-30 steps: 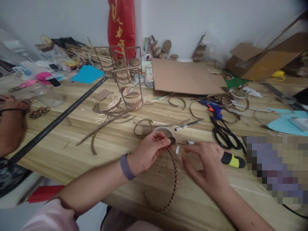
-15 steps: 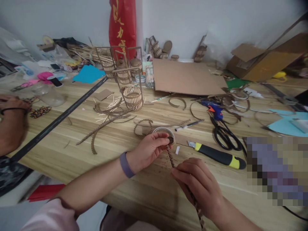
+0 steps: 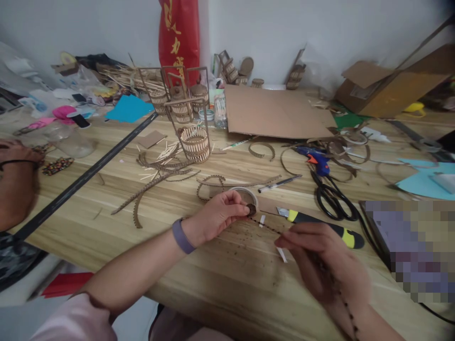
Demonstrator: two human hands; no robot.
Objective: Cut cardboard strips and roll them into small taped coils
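Observation:
My left hand [image 3: 217,214] pinches a small brown coil [image 3: 252,210] between thumb and fingers. From the coil a notched brown cardboard strip [image 3: 265,224] runs taut to my right hand [image 3: 329,258]. The right fingers are closed on this strip, whose tail hangs down past the wrist. Just behind the left fingertips lies a roll of tape [image 3: 250,193], partly covered by the hand. A utility knife [image 3: 293,216] with its blade out lies beyond my right hand, which hides part of its handle.
Black scissors [image 3: 336,201] and a blue glue gun [image 3: 316,161] lie to the right. Loose notched strips [image 3: 142,201] and a small stick basket [image 3: 195,144] stand left of centre. Cardboard [image 3: 277,111] lies behind. At far left rests another person's arm [image 3: 17,189].
My right hand has moved right with the strip, which now slants more sideways from the coil. A white paper scrap beneath it has come into view. My left hand has barely moved.

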